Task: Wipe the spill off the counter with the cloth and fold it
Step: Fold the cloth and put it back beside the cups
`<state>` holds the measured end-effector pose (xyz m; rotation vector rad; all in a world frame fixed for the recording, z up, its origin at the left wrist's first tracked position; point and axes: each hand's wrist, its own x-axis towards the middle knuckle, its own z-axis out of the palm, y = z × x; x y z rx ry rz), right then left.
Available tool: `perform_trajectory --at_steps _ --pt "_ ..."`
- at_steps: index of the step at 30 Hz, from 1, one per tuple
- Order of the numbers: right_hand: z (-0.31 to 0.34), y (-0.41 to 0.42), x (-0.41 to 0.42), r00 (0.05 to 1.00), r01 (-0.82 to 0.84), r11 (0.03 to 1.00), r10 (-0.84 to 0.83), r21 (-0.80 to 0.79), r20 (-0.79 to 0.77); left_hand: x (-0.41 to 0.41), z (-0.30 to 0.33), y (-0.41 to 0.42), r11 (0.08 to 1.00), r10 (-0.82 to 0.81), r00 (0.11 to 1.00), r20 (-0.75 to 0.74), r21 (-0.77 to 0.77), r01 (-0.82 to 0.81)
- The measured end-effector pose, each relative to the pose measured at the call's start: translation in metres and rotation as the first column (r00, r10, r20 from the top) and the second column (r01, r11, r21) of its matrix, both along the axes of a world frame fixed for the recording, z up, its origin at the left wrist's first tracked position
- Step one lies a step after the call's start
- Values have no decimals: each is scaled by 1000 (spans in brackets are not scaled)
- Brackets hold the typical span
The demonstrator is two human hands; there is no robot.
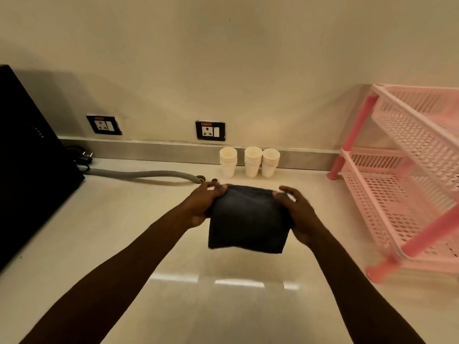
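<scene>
At nine o'clock a black appliance [27, 155] runs off the left edge, so its shape stays unknown. At three o'clock the pink rack [407, 175] is cut by the right edge and blurs at its near leg. The cloth [248, 217] hides the inner fingers of both hands. Labels on the wall sockets [210, 130] at twelve o'clock are too small to read.

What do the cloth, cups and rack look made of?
Cloth: dark woven fabric, matte, slightly fuzzy, hangs limp between both hands. Cups: probably paper, off-white, matte, with thin stacked rims. Rack: pink moulded plastic, perforated lattice shelves, smooth darker pink posts.
</scene>
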<state>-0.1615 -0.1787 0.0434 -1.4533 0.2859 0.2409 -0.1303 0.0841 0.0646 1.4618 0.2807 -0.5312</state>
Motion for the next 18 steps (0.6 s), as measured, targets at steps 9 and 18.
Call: perform_trajectory --at_steps 9,18 --pt "-55 -2 -26 974 213 971 -201 110 -108 -6 -41 13 994 -113 992 -62 -19 112" --pt "-41 -4 -35 973 -40 897 135 -440 187 -7 -46 -1 745 -415 897 154 624 237"
